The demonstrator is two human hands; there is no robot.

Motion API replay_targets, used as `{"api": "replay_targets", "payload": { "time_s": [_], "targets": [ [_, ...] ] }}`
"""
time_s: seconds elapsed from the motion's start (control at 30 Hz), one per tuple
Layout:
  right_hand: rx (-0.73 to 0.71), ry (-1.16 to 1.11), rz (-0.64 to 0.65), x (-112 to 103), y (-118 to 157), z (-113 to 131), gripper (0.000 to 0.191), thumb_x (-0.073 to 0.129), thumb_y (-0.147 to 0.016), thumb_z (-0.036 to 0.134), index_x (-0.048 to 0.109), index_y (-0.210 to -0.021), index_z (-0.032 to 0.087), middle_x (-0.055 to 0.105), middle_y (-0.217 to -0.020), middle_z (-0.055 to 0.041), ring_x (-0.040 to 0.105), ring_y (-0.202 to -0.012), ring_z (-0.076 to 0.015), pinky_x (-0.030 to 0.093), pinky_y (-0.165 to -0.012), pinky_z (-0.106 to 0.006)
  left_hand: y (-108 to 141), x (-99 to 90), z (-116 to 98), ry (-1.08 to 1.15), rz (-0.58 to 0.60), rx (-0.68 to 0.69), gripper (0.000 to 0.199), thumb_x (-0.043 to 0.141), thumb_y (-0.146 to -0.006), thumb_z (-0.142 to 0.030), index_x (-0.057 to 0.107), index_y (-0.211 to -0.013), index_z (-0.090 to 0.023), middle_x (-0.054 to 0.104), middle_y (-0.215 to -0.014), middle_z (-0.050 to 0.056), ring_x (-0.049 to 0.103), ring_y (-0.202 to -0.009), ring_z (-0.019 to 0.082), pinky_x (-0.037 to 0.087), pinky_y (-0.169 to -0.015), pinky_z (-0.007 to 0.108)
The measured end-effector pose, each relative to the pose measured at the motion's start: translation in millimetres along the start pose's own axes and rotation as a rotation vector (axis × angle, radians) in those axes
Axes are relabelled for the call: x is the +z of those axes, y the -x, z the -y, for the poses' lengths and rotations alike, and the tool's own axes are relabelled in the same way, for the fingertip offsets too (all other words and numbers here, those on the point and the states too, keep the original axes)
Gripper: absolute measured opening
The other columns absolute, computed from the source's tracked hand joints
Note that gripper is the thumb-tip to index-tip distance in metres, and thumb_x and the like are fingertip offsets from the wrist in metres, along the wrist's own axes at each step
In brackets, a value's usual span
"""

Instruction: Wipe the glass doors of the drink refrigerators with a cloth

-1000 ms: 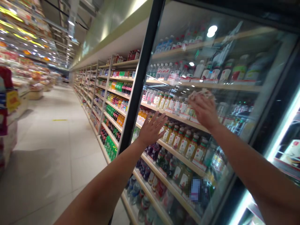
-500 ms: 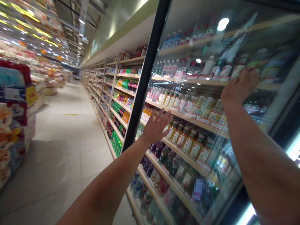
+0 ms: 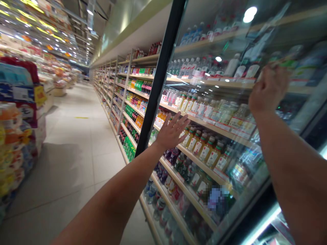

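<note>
Glass door (image 3: pixel 217 132) might smudge if the wide-spread left hand (image 3: pixel 171 132) presses; I cannot tell what the right hand (image 3: pixel 270 87), at two o'clock, holds

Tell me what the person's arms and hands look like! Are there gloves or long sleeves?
The left arm and right arm are bare where they show, with no sleeves or watch in sight. The left hand has no glove or visible ring. The right hand looks gloveless too, but it's too blurry to check for rings.
</note>
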State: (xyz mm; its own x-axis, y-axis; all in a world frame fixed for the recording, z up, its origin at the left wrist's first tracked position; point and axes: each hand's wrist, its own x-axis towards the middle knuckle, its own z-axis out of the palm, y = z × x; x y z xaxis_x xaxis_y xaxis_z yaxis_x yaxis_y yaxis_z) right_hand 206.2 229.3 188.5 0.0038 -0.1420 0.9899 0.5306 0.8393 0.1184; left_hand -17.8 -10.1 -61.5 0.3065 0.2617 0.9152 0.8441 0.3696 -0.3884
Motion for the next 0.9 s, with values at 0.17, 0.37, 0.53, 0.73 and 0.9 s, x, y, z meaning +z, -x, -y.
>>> {"api": "replay_targets", "payload": {
  "time_s": [0.17,0.37,0.53,0.73,0.9],
  "targets": [
    [0.525,0.163,-0.099,23,-17,-52,0.069,0.056,-0.083,0.007,0.051,-0.15,0.019,0.039,-0.16,-0.0198,0.031,-0.151,-0.0352,0.019,-0.121,-0.061,1,-1.9,-1,0.016,-0.013,-0.005,0.062,0.052,-0.101,-0.042,0.039,-0.155,-0.014,0.032,-0.164,0.008,0.002,-0.156,0.031,0.003,-0.128,0.061],
    [0.087,0.009,-0.227,21,15,-15,0.051,0.048,-0.079,0.007,0.072,-0.121,0.021,0.064,-0.135,-0.016,0.055,-0.129,-0.0285,0.033,-0.115,-0.051,0,-3.5,-3,0.051,-0.013,-0.006,0.066,0.05,-0.102,-0.042,0.03,-0.159,-0.016,0.029,-0.165,0.008,0.001,-0.156,0.029,0.002,-0.129,0.06],
    [0.249,0.02,-0.204,5,20,6,0.053,0.041,-0.082,0.009,0.067,-0.128,0.015,0.06,-0.142,-0.0149,0.049,-0.137,-0.0253,0.028,-0.119,-0.044,-3,-1.8,-2,0.074,0.003,-0.018,0.071,0.05,-0.102,-0.042,0.019,-0.163,-0.022,0.029,-0.165,0.007,0.005,-0.157,0.028,0.003,-0.129,0.058],
    [0.586,0.099,-0.22,-2,19,11,0.054,0.036,-0.09,0.01,0.056,-0.141,0.008,0.046,-0.154,-0.0191,0.04,-0.145,-0.027,0.021,-0.123,-0.046,-3,0.4,0,0.074,-0.021,0.003,0.071,0.049,-0.103,-0.043,0.018,-0.163,-0.021,0.032,-0.164,0.008,-0.001,-0.157,0.025,0.002,-0.13,0.057],
    [0.322,0.06,-0.181,-1,30,12,0.049,0.041,-0.087,0.011,0.064,-0.13,0.015,0.056,-0.144,-0.0146,0.045,-0.139,-0.0259,0.025,-0.122,-0.048,-3,1.9,1,0.061,-0.04,0.009,0.069,0.051,-0.102,-0.043,0.024,-0.161,-0.02,0.032,-0.164,0.009,-0.001,-0.156,0.027,0.005,-0.13,0.058]
  ]
}}
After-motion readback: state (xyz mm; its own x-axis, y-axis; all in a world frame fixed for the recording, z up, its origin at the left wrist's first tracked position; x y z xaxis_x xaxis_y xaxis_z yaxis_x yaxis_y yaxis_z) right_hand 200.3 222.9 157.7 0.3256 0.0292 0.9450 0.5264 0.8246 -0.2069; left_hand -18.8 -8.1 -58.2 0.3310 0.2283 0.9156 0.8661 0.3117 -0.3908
